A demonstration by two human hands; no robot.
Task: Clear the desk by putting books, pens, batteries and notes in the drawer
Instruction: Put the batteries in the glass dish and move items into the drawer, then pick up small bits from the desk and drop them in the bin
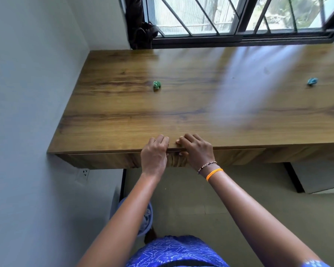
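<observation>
The desk (181, 105) is wood-grain board, smooth, with a soft sheen where window light falls; its drawer front (229, 155) has the same grain. The green (156, 85) and blue (312, 81) scraps look like crumpled paper.

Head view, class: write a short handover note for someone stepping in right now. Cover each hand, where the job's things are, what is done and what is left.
Left hand and right hand: both at the desk's front edge, fingers curled over the top of the drawer front, side by side.
Drawer: looks shut or nearly shut.
On the desk: one green crumpled note left of centre, one blue crumpled note far right.
Done: no books, pens or batteries in view.
Left: open the drawer, put both notes in.
</observation>
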